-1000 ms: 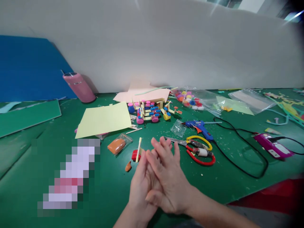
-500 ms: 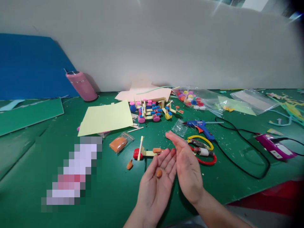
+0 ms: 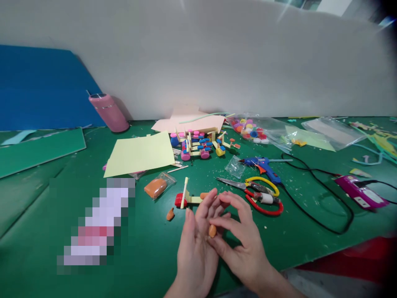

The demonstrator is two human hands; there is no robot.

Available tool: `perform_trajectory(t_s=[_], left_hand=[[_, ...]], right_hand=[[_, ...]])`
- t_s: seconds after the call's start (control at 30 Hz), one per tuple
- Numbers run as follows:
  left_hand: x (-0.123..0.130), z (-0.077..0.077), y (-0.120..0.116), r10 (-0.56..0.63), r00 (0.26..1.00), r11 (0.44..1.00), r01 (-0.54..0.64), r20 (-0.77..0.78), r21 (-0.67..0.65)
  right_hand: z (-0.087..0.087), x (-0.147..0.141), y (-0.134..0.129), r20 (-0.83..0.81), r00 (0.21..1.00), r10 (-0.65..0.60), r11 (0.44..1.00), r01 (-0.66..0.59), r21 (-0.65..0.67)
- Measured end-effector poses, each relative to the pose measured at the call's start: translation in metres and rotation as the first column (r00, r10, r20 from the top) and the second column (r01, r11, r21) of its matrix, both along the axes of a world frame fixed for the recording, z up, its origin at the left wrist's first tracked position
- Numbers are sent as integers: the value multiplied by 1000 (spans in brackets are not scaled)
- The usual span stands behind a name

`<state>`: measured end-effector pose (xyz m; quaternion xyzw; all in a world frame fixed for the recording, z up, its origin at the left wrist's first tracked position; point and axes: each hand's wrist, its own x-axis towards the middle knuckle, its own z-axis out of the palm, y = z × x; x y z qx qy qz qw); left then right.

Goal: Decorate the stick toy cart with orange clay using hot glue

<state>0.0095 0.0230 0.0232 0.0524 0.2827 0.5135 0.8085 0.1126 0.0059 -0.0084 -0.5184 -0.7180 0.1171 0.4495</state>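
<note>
A small orange ball of modelling clay (image 3: pixel 212 231) is pinched between the thumb and index finger of my right hand (image 3: pixel 240 240). Beneath and beside it, my left hand (image 3: pixel 198 252) lies palm up, its fingers stretched and slightly cupped. Just beyond the fingertips is a small model car (image 3: pixel 194 200) with a red wheel, a pale stick and an orange piece on top; its right part is hidden by my hands. To its left lie a loose scrap of orange clay (image 3: pixel 170 214) and a clear packet of orange clay (image 3: pixel 156 188).
Scissors (image 3: pixel 260 192) with red and yellow handles lie to the right, below a blue glue gun (image 3: pixel 263 167). Its cord runs near a purple power strip (image 3: pixel 359 192). Several small models (image 3: pixel 198 145), yellow paper (image 3: pixel 141 154) and a pink tumbler (image 3: pixel 109 112) stand further back.
My right hand has turned from a flat palm into a pinch on the clay ball, which lay on my left palm before. The scissors' blades have come into view.
</note>
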Motion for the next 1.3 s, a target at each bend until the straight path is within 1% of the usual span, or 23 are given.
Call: perform_trajectory(t_s=[0.1, 0.17, 0.27, 0.37, 0.43, 0.5, 0.57, 0.6, 0.67, 0.73, 0.8, 0.87, 0.93, 1.0, 1.07, 1.17, 1.3], left_hand=[[-6, -4, -3, -31, 998, 998, 33, -52, 50], [-10, -9, -5, -77, 985, 993, 90, -155, 82], [-14, -15, -6, -138, 937, 976, 184, -321, 118], [-15, -17, -5, -168, 902, 970, 223, -398, 96], [-16, -16, -4, -171, 907, 974, 215, -384, 73], [-17, -15, -3, -153, 923, 981, 187, -354, 61], [-19, -14, -4, -128, 915, 984, 166, -382, 68], [-19, -13, -4, -113, 898, 983, 164, -425, 86], [-20, -11, -6, -81, 838, 970, 192, -540, 152], [-19, -8, -8, -49, 771, 942, 247, -635, 227], [-19, -6, -8, -34, 742, 923, 280, -669, 263], [-19, -5, -8, -64, 766, 920, 294, -640, 260], [-20, -6, -8, -125, 816, 926, 299, -564, 229], [-21, -7, -7, -186, 867, 937, 298, -461, 182], [-21, -8, -7, -217, 905, 952, 280, -366, 127], [-20, -9, -7, -234, 927, 961, 266, -293, 75], [-21, -9, -7, -235, 931, 965, 259, -279, 51]], right_hand=[[4, 9, 1, 4, 1000, -5, 1000, 5, 3], [5, 15, 1, 40, 999, -13, 1000, 13, 21], [5, 21, 2, 96, 995, 5, 999, -9, 41], [5, 20, 3, 104, 993, 53, 998, -55, 12], [5, 18, 2, 55, 994, 90, 995, -87, -44], [6, 17, 2, -64, 992, 106, 985, -114, -129], [6, 17, 1, -206, 975, 89, 968, -133, -212], [5, 17, 1, -260, 963, 72, 960, -137, -242], [5, 18, 1, -321, 946, 44, 953, -136, -269], [4, 18, 1, -342, 939, 29, 954, -128, -272], [5, 17, 2, -351, 936, 28, 954, -130, -269], [7, 16, 2, -362, 931, 43, 951, -149, -271], [8, 16, 3, -401, 913, 71, 941, -195, -277], [10, 16, 3, -471, 877, 100, 919, -263, -295], [10, 17, 4, -546, 831, 108, 890, -326, -320], [9, 17, 5, -635, 766, 100, 853, -395, -342], [7, 17, 7, -716, 692, 90, 817, -462, -344]])
